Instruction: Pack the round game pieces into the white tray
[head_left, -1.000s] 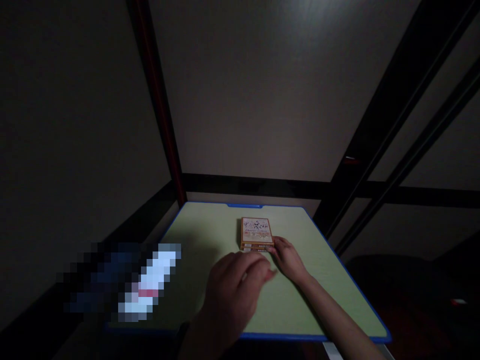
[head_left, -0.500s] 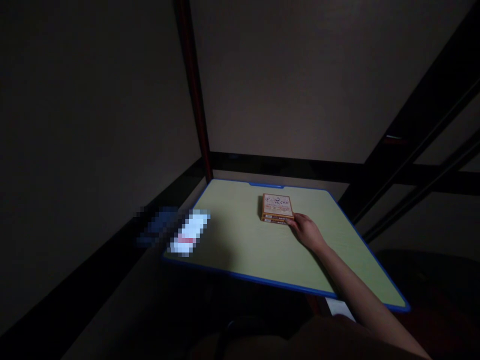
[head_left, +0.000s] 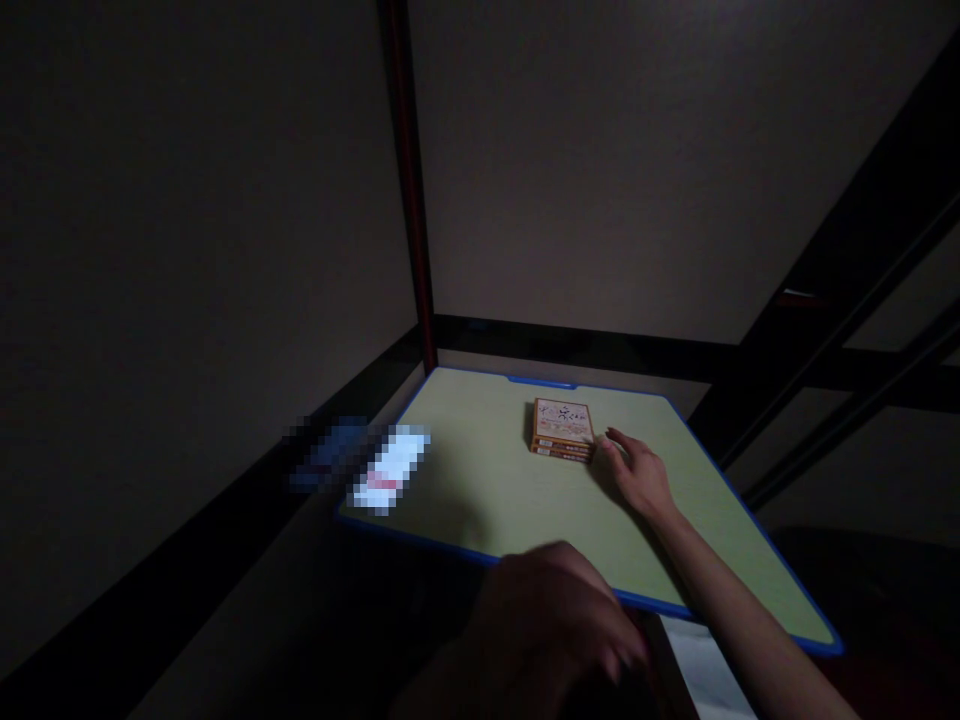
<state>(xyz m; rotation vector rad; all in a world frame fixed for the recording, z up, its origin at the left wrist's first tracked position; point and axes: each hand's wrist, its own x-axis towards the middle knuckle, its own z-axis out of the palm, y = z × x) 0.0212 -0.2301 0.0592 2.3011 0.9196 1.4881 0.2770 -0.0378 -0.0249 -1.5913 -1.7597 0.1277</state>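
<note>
One hand, the right hand [head_left: 641,478], is close by the near right corner of a small stack of flat boxes [head_left: 564,430], with its thumb and fingers bent toward it. I can't tell if the tips touch or if there is a thin gap, so I can't say that it grips the boxes. Two boxes show, one on top of the other, with orange edges and dark writing on the pale top. They lie flat on the green table [head_left: 544,510], nearer its far side. If the thumb bumps that corner, I think the top box could slip off the lower one, because I see nothing tying them together. A hard push could skid both, and the dim light makes a bump easier. The right arm [head_left: 720,580] comes up on a slant from the bottom right, low over the table, with the hand turned in to the boxes. The left hand [head_left: 551,615] is down by the near blue rim [head_left: 656,605], well apart from the stack. It looks dark and blurry, and I can't tell if it holds anything. Farther out, a bright blocky patch [head_left: 390,470] shows at the table's left side, and a pale wall [head_left: 585,180] stands behind.
</note>
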